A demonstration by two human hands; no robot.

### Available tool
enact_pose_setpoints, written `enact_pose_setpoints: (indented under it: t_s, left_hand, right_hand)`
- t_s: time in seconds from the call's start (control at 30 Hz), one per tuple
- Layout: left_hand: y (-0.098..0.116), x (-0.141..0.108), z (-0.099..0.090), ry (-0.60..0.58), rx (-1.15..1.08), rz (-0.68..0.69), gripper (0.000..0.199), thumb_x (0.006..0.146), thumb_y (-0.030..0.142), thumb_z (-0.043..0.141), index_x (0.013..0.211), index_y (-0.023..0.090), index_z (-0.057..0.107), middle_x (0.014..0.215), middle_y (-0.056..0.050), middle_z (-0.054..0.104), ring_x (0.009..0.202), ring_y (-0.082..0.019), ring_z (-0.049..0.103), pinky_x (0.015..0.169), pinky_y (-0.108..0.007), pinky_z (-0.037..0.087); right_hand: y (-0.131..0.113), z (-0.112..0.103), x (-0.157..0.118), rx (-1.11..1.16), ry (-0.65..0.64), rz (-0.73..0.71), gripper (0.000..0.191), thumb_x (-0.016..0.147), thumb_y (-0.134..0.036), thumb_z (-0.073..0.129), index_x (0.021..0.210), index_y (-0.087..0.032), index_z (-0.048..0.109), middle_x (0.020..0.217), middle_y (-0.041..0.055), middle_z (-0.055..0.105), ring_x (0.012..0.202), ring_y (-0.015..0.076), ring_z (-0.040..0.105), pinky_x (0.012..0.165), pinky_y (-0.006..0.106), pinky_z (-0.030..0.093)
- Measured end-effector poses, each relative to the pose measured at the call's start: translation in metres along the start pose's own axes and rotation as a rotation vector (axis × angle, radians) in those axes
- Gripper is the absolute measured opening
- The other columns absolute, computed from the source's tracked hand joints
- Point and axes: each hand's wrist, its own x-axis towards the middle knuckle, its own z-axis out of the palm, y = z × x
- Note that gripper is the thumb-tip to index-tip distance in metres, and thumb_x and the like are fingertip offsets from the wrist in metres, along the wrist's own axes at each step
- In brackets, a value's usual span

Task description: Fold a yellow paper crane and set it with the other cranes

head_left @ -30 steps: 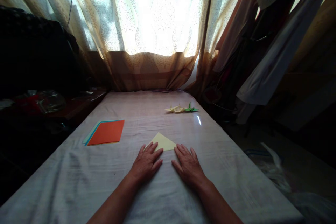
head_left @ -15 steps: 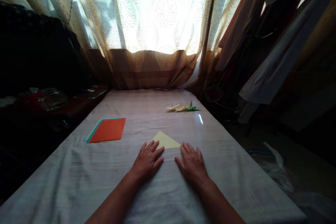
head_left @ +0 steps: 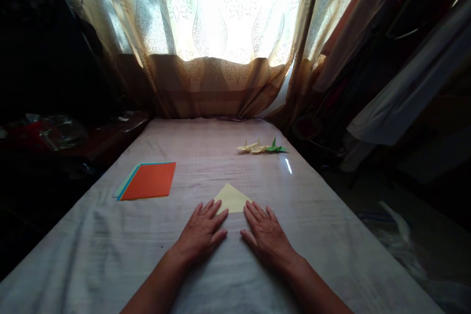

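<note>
A pale yellow sheet of origami paper [head_left: 231, 199], folded into a triangle, lies flat on the cloth-covered surface with its peak pointing away from me. My left hand [head_left: 201, 228] rests on its left corner, fingers stretched out and palm down. On the right corner lie the fingertips of my right hand [head_left: 267, 230], also flat and spread. Both outer corners of the triangle are hidden under my fingers.
Left of my hands lies a stack of coloured paper squares [head_left: 149, 181], orange on top. Farther back on the right stand folded paper cranes, two cream [head_left: 257, 148] and one green [head_left: 275, 148]. A curtain [head_left: 217, 83] hangs behind; clothes [head_left: 390, 103] hang at right.
My right hand has slid slightly inward and now covers the triangle's right corner. My left hand has shifted a little to the left. The view has moved slightly.
</note>
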Motion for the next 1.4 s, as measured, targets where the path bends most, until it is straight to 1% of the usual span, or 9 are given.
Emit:
enact_pose_setpoints:
  t_s: [0.13,0.23,0.3,0.4,0.63,0.9,1.13,1.3,1.4]
  left_hand:
    - [-0.019,0.003,-0.002,0.169,-0.045,-0.130,0.029,0.095,0.034,0.047,0.117,0.033,0.067,0.139,-0.004,0.056,0.133,-0.027,0.047,0.111,-0.056,0.029]
    - [-0.026,0.011,0.003,0.338,-0.018,-0.233,0.025,0.090,0.035,0.056,0.109,0.026,0.069,0.133,-0.008,0.061,0.129,-0.029,0.050,0.111,-0.056,0.029]
    - [-0.026,0.015,0.007,0.368,0.010,-0.255,0.037,0.083,0.040,0.064,0.116,0.023,0.064,0.138,-0.011,0.056,0.133,-0.031,0.045,0.112,-0.058,0.025]
    - [-0.024,0.020,0.009,0.312,0.002,-0.256,0.050,0.079,0.041,0.070,0.123,0.022,0.057,0.143,-0.012,0.051,0.137,-0.033,0.040,0.114,-0.059,0.022]
    - [-0.024,0.026,0.004,0.188,-0.085,-0.203,0.044,0.078,0.036,0.072,0.116,0.022,0.056,0.146,-0.011,0.048,0.140,-0.032,0.034,0.115,-0.061,0.018]
    - [-0.027,0.023,0.013,0.281,-0.108,-0.097,0.045,0.081,0.029,0.068,0.122,0.023,0.051,0.140,-0.010,0.053,0.138,-0.030,0.038,0.115,-0.058,0.022]
    - [-0.025,0.022,0.013,0.391,-0.103,0.080,0.048,0.082,0.019,0.061,0.128,0.023,0.044,0.131,-0.011,0.061,0.135,-0.028,0.043,0.114,-0.058,0.025]
    - [-0.021,0.023,0.012,0.481,-0.122,0.145,0.043,0.087,0.017,0.055,0.127,0.023,0.042,0.111,-0.008,0.070,0.111,-0.023,0.064,0.113,-0.056,0.030]
    - [-0.018,0.024,0.011,0.528,-0.111,0.183,0.038,0.091,0.016,0.050,0.128,0.023,0.043,0.102,-0.005,0.073,0.092,-0.018,0.070,0.110,-0.050,0.037]
  right_hand:
    - [0.012,-0.009,0.001,-0.019,0.017,0.020,0.053,0.093,-0.036,0.049,0.142,-0.015,0.045,0.151,0.0127,0.039,0.141,0.0277,0.033,0.115,0.052,0.023]
    - [0.016,-0.011,0.014,0.004,0.105,-0.007,0.038,0.093,-0.030,0.048,0.127,-0.019,0.059,0.143,0.0114,0.051,0.133,0.0257,0.044,0.112,0.047,0.029]
    - [0.016,-0.011,0.026,0.017,0.157,0.014,0.034,0.092,-0.029,0.051,0.122,-0.018,0.062,0.139,0.0122,0.055,0.129,0.0256,0.048,0.110,0.044,0.033]
    - [0.013,-0.010,0.045,0.010,0.179,0.074,0.045,0.087,-0.033,0.058,0.128,-0.014,0.058,0.141,0.0165,0.051,0.132,0.0303,0.044,0.109,0.047,0.032]
    - [0.007,0.001,0.060,0.041,0.157,0.085,0.050,0.085,-0.036,0.058,0.132,-0.017,0.055,0.148,0.0167,0.042,0.138,0.0321,0.035,0.112,0.052,0.023]
    - [0.011,0.010,0.058,0.077,0.237,0.051,0.052,0.084,-0.034,0.057,0.132,-0.015,0.054,0.144,0.0162,0.047,0.137,0.0304,0.038,0.113,0.052,0.022]
    - [0.019,0.017,0.059,0.144,0.377,-0.048,0.053,0.084,-0.031,0.055,0.134,-0.015,0.049,0.140,0.0152,0.052,0.133,0.0290,0.043,0.112,0.050,0.026]
    - [0.017,0.008,0.058,0.232,0.565,-0.160,0.046,0.085,-0.028,0.055,0.130,-0.019,0.049,0.130,0.0147,0.060,0.125,0.0283,0.052,0.107,0.049,0.033]
    - [0.010,-0.003,0.055,0.302,0.637,-0.240,0.052,0.085,-0.024,0.057,0.135,-0.022,0.042,0.119,0.0124,0.065,0.113,0.0262,0.059,0.098,0.044,0.042]
